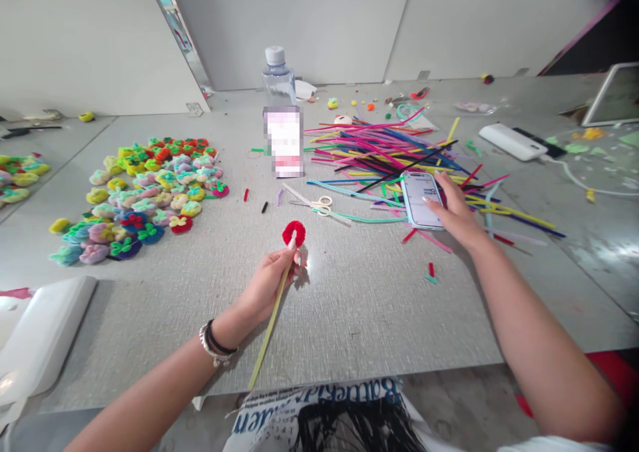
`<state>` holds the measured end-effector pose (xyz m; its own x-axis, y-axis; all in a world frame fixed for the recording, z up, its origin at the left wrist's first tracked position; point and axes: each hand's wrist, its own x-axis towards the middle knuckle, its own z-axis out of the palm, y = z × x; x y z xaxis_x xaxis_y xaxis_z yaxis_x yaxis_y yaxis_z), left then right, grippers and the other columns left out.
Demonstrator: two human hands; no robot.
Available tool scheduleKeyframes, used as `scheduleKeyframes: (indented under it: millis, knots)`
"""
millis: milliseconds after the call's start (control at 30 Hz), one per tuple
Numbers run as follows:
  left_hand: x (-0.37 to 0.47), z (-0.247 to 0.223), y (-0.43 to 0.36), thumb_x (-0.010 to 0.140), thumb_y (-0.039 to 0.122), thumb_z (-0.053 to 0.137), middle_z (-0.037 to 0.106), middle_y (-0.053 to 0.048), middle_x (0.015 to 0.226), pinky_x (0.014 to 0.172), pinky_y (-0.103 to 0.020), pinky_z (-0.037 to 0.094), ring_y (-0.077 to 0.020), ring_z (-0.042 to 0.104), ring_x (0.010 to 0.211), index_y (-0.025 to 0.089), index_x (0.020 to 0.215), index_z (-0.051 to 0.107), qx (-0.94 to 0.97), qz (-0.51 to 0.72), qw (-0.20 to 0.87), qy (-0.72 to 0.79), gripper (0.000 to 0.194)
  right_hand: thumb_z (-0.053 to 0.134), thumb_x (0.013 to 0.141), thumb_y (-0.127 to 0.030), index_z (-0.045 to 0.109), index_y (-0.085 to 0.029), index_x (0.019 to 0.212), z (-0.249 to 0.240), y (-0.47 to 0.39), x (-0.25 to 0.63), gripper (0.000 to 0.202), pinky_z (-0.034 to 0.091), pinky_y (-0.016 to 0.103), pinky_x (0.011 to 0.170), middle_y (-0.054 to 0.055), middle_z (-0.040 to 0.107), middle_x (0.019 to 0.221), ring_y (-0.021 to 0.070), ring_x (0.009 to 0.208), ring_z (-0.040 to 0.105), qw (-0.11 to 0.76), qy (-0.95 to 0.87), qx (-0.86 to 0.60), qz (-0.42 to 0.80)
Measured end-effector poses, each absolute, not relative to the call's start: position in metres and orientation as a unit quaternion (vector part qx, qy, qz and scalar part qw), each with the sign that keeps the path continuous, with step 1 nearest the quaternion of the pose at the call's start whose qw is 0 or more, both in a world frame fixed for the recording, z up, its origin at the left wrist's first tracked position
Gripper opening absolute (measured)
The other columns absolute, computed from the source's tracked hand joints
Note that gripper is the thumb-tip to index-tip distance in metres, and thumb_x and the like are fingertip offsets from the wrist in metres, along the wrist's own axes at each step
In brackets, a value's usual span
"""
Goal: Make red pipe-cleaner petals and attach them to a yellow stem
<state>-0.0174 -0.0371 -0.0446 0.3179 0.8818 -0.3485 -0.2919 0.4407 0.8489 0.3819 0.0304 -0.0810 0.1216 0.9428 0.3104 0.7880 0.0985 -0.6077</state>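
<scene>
My left hand (272, 279) is closed in a pinch on a round red fuzzy pipe-cleaner piece (295, 228), above the near middle of the table. A long pale-yellow pipe cleaner (268, 339) runs from that same grip down toward the table's front edge. On the right, my right hand (456, 216) grips the right side of a light-blue-cased phone (420, 196), its thumb over the lit screen. The phone rests against the pile of loose coloured pipe cleaners (369, 146). Scissors with cream handles (323, 205) lie between the two hands, partly among the stems.
At left sits a cluster of finished fuzzy pieces (150, 199). A clear bottle (278, 79) stands at the back, behind an upright blurred screen (287, 142). A white power bank (512, 142) with a cable lies right; a white box-like object (47, 332) sits front left.
</scene>
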Motion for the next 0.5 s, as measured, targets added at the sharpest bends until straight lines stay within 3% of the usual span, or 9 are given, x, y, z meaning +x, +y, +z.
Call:
scheduleKeyframes:
  millis: [233,400,500]
  knots:
    - [-0.018,-0.047,-0.036,0.085,0.035,0.060,0.051,0.000,0.068,0.053,-0.022,0.032,-0.0081,0.042,0.057,0.016,0.064,0.051,0.348,0.400,0.734,0.424,0.031,0.053,0.086,-0.046,0.029,-0.032,0.148,-0.077,0.029,0.390,0.067,0.014,0.044,0.120,0.001,0.023,0.159,0.0208,0.146,0.019,0.361,-0.616,-0.677,0.179]
    - [-0.018,-0.047,-0.036,0.085,0.036,0.060,0.050,0.000,0.069,0.054,-0.021,0.032,-0.0079,0.041,0.057,0.016,0.064,0.051,0.347,0.398,0.738,0.420,0.031,0.052,0.087,-0.037,0.019,-0.032,0.152,-0.069,0.022,0.399,0.073,0.020,0.043,0.118,0.002,0.023,0.159,0.0180,0.145,0.022,0.377,-0.555,-0.677,0.304]
    - [-0.018,-0.046,-0.036,0.086,0.035,0.059,0.050,0.000,0.068,0.054,-0.021,0.033,-0.0080,0.041,0.057,0.016,0.064,0.051,0.346,0.397,0.738,0.422,0.030,0.052,0.087,-0.037,0.018,-0.036,0.152,-0.065,0.016,0.403,0.073,0.014,0.045,0.119,-0.002,0.022,0.158,0.0176,0.146,0.018,0.353,-0.550,-0.673,0.347]
